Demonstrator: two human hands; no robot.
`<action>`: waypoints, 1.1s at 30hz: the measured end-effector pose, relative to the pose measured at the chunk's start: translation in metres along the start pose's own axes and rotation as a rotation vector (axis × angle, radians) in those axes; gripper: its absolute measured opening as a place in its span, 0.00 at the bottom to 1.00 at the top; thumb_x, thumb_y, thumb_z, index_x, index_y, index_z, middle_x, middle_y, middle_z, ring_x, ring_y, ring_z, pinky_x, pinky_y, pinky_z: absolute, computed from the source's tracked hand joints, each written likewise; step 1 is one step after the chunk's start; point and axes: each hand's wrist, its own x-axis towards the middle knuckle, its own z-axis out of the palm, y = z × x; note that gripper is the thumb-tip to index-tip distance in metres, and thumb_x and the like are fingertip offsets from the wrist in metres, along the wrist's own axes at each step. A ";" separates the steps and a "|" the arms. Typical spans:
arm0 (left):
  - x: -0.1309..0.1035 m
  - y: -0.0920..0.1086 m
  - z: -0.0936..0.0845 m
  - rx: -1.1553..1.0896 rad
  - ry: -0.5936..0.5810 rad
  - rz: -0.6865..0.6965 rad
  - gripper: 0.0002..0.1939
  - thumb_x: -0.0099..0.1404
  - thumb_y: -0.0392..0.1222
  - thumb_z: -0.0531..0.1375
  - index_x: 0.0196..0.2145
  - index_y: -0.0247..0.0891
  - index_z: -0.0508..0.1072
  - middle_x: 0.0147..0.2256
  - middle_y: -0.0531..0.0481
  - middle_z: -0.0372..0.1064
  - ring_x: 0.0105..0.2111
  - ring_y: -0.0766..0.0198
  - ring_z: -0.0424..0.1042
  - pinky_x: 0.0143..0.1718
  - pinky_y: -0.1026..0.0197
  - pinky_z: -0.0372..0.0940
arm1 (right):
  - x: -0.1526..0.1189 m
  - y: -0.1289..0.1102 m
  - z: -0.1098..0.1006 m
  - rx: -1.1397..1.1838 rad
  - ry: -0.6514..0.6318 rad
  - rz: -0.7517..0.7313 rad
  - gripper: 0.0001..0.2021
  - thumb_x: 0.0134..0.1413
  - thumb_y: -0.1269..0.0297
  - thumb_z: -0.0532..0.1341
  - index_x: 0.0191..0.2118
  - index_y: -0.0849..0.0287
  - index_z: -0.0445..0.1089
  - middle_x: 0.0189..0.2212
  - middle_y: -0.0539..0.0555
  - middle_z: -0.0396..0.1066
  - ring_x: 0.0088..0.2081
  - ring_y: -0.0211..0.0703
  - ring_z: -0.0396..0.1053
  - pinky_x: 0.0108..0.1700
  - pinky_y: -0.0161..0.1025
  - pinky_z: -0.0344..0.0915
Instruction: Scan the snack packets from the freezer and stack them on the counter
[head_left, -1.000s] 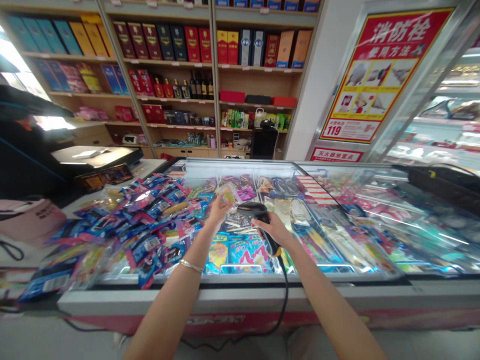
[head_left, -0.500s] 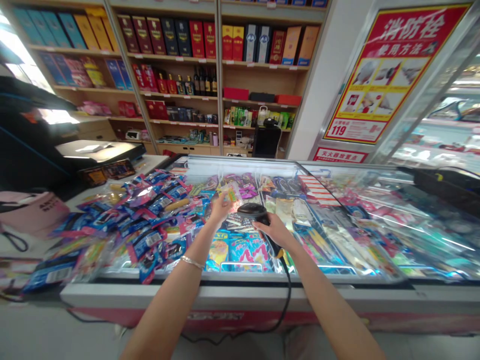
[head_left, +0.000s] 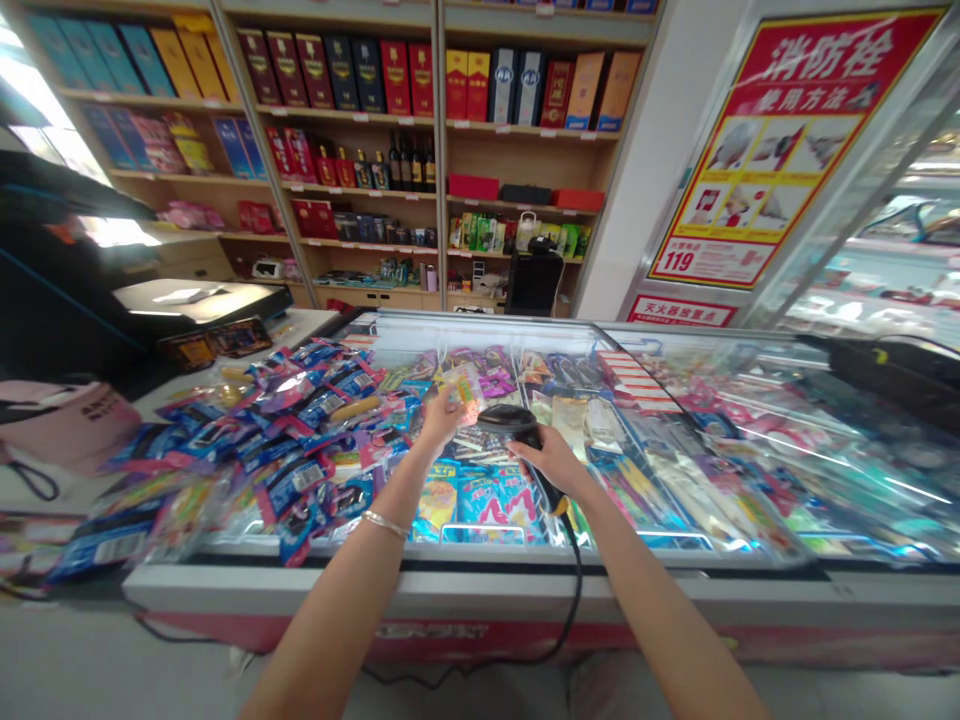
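Observation:
Above the middle of a glass-topped freezer, my left hand is closed on a small clear and yellow ice-pop packet. Reddish light falls on the packet's lower edge. Just to the right, my right hand wraps round the handle of a black barcode scanner, its head turned toward the packet. From the scanner's handle a black cable hangs down over the freezer's front. Beneath both hands lie blue and pink ice-cream packets in the freezer.
A heap of blue and pink wrapped packets covers the freezer's left end. Beside it stand a pink bag and a counter. Shelves of boxes and bottles line the back wall. The freezer's front edge runs across below my forearms.
Hardly anything differs. The packet in my left hand has tilted slightly and the reddish light sits a little lower on it; the scanner stays in my right hand.

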 end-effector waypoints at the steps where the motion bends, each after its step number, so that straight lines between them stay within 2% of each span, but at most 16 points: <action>1: 0.000 0.000 0.000 -0.015 -0.017 -0.010 0.37 0.51 0.43 0.68 0.58 0.39 0.64 0.29 0.51 0.75 0.28 0.63 0.74 0.32 0.61 0.70 | 0.000 0.000 0.000 -0.004 0.003 0.003 0.08 0.49 0.60 0.62 0.27 0.58 0.65 0.13 0.47 0.65 0.14 0.38 0.63 0.19 0.36 0.62; 6: -0.001 0.005 0.002 -0.073 -0.041 -0.061 0.41 0.50 0.45 0.69 0.59 0.39 0.61 0.31 0.47 0.76 0.32 0.58 0.75 0.36 0.55 0.71 | -0.001 -0.004 0.000 -0.009 0.007 0.038 0.07 0.48 0.61 0.62 0.28 0.58 0.66 0.12 0.47 0.65 0.13 0.37 0.62 0.19 0.35 0.61; 13: -0.004 0.010 0.005 -0.101 -0.037 -0.104 0.41 0.49 0.44 0.69 0.59 0.37 0.60 0.29 0.48 0.75 0.32 0.58 0.75 0.34 0.56 0.71 | 0.001 -0.002 0.000 -0.001 0.012 0.040 0.08 0.47 0.60 0.63 0.27 0.59 0.67 0.12 0.47 0.66 0.14 0.37 0.63 0.20 0.35 0.62; 17: -0.005 0.012 0.007 -0.118 -0.006 -0.112 0.40 0.48 0.43 0.70 0.57 0.37 0.62 0.32 0.46 0.75 0.33 0.58 0.75 0.33 0.56 0.71 | 0.004 0.002 -0.002 0.054 -0.002 0.059 0.09 0.47 0.59 0.62 0.27 0.61 0.69 0.13 0.48 0.67 0.14 0.38 0.64 0.20 0.34 0.62; 21: -0.007 0.019 0.007 -0.141 0.078 -0.092 0.35 0.44 0.41 0.71 0.50 0.38 0.67 0.38 0.45 0.73 0.35 0.58 0.75 0.31 0.59 0.72 | 0.005 0.001 -0.007 0.261 -0.009 0.109 0.11 0.42 0.61 0.64 0.31 0.63 0.71 0.20 0.53 0.73 0.19 0.39 0.69 0.24 0.36 0.67; 24: -0.010 0.028 0.007 -0.161 0.094 -0.109 0.33 0.46 0.43 0.70 0.50 0.38 0.67 0.37 0.46 0.73 0.34 0.59 0.75 0.31 0.60 0.71 | 0.006 -0.002 -0.008 0.334 -0.005 0.108 0.11 0.40 0.62 0.64 0.31 0.63 0.70 0.25 0.55 0.75 0.19 0.38 0.68 0.23 0.36 0.68; 26: -0.012 0.035 0.007 -0.194 0.083 -0.119 0.33 0.47 0.45 0.70 0.50 0.38 0.67 0.36 0.47 0.73 0.33 0.61 0.75 0.32 0.60 0.72 | 0.008 -0.002 -0.007 0.231 0.031 0.104 0.10 0.41 0.60 0.65 0.28 0.63 0.70 0.23 0.54 0.74 0.17 0.37 0.66 0.21 0.35 0.66; 29: -0.015 0.041 0.008 -0.261 0.038 -0.112 0.32 0.48 0.46 0.70 0.50 0.38 0.68 0.34 0.48 0.74 0.33 0.62 0.75 0.34 0.59 0.72 | 0.008 -0.002 -0.006 -0.066 0.137 0.109 0.11 0.45 0.58 0.65 0.23 0.61 0.69 0.15 0.52 0.70 0.15 0.37 0.64 0.19 0.34 0.63; 33: -0.013 0.037 0.009 -0.255 0.016 -0.144 0.36 0.46 0.46 0.71 0.52 0.35 0.66 0.29 0.50 0.73 0.29 0.62 0.75 0.33 0.57 0.73 | 0.003 -0.004 -0.006 -0.271 0.181 0.074 0.12 0.48 0.60 0.62 0.20 0.60 0.67 0.11 0.50 0.66 0.15 0.39 0.65 0.21 0.34 0.62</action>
